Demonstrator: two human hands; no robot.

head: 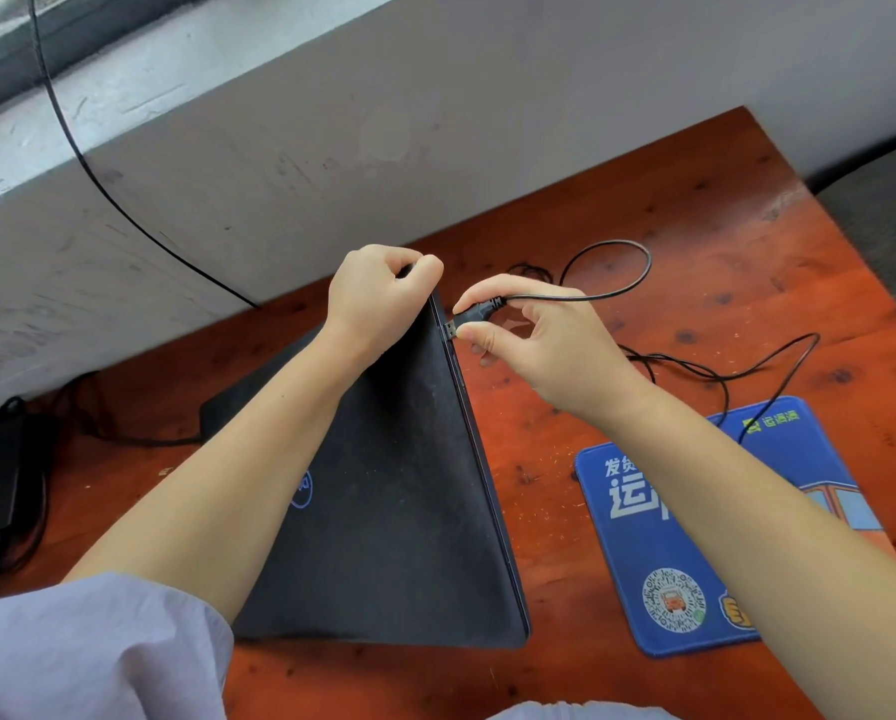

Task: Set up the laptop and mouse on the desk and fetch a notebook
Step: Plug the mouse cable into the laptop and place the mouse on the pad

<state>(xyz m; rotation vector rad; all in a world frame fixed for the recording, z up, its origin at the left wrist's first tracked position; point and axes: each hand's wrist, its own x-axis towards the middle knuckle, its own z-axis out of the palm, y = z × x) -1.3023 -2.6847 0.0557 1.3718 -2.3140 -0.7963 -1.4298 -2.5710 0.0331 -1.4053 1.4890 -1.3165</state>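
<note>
We hold the closed laptop [399, 485] at the centre of the frame, tilted up on the desk [695, 241] so that its right side edge faces the camera. The left hand [378, 298] is closed over the laptop's far upper corner, fingers curled around the rim, steadying the raised side.

The right hand [539, 340] pinches the USB plug [453, 328] between thumb and forefinger; the remaining fingers are loosely spread and hold nothing. The plug's metal tip sits at the laptop's side edge — whether it has entered a port we cannot tell. Its cable [617, 283] loops toward the upper right, then trails back down to the blue mouse pad [659, 553] at lower right; the mouse itself is hidden behind the right forearm.

The relation that governs insertion: the plug's long axis runs roughly left-right in the frame, pointing left into the side edge, which runs diagonally from upper centre to lower right. The right hand is the nearer one — we judge it must push leftward against the left hand's brace.

No notebook is in view.
</note>
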